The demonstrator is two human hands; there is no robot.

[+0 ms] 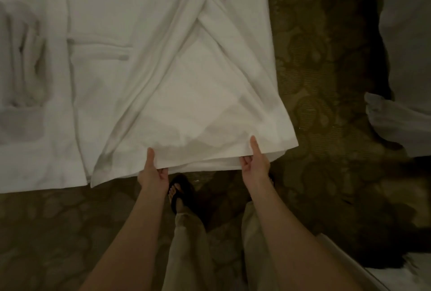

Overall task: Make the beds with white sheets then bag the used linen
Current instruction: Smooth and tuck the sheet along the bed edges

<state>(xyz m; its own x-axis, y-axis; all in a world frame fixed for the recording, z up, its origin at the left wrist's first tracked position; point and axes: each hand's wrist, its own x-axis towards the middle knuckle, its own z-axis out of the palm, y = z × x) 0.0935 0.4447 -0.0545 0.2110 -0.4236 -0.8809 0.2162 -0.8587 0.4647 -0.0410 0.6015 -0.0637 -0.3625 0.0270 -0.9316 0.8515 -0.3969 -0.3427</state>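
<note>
Left hand: our left hand (152, 169) is pinching the near hem of the white sheet (186, 94), thumb lying on top and the other fingers curling underneath, where we are losing sight of them.
Right hand: our right hand (253, 160) is gripping the same hem further along, thumb stretching up over the cloth, fingers tucking below the edge and mostly hidden.
White sheet: it is spreading away from both hands in long diagonal folds, its corner hanging just beyond our right hand; the far end is running out of the top of the view.
Bed: the bed (46, 139) is lying beyond and outward of our left hand under white cloth; its far parts are cut off, and a raised band and some bunched folds there are too soft for us to name.
Floor: the patterned carpet (321, 80) is showing below our hands and outward of the right one, very dim.
Foot: a foot in a dark sandal (180, 191) is standing just below our left hand.
Other linen: a pale heap (401, 57) is sitting well outward of our right hand, cut by the frame edge; we cannot tell what it is.
</note>
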